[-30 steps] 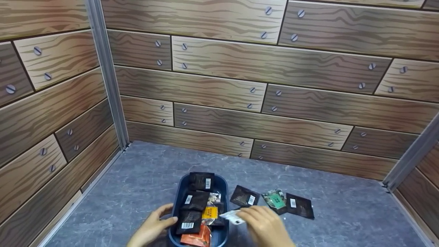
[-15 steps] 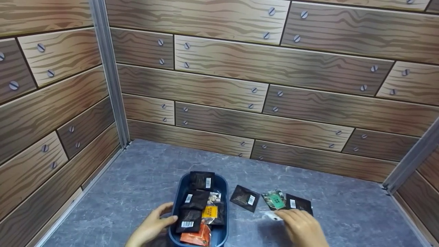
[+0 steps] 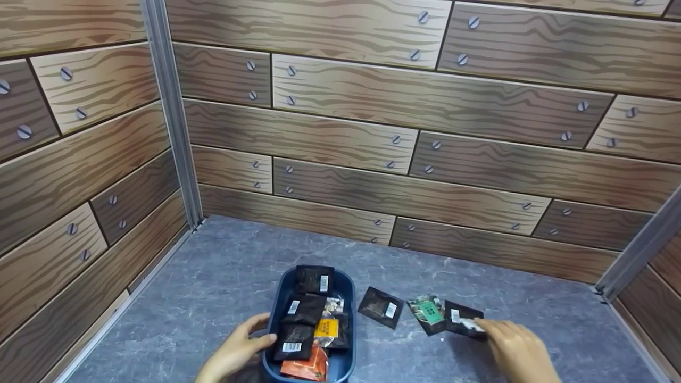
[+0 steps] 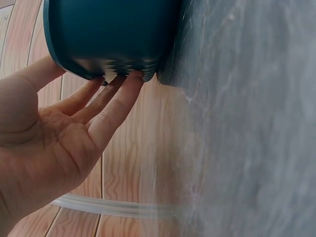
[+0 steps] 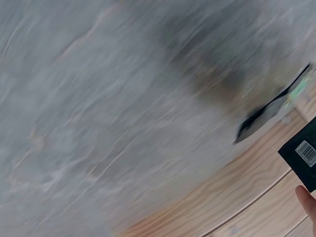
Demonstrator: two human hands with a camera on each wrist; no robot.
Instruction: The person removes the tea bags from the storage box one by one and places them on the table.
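Observation:
A blue plastic bin (image 3: 349,298) holds several small packets: black ones with barcodes, such as the top black packet (image 3: 314,279), a packet with a yellow label (image 3: 326,329) and a red packet (image 3: 306,367). My left hand (image 3: 237,346) holds the bin's left side, thumb at the rim and fingers on the ridged outer wall (image 4: 123,49). My right hand (image 3: 516,346) pinches a small packet (image 3: 470,325), white on the face seen from above. Its black back with a barcode (image 5: 306,152) shows in the right wrist view. It hovers over a black packet (image 3: 458,311) on the right.
Between bin and right hand, a black packet (image 3: 381,307) and a green-labelled packet (image 3: 427,314) lie on the grey marbled table (image 3: 239,266). Wood-patterned panels (image 3: 319,175) wall the back and sides, joined by a metal corner post (image 3: 175,117).
My right hand has carried the packet from beside the bin to the right, over the rightmost black packet. My left hand stays at the bin.

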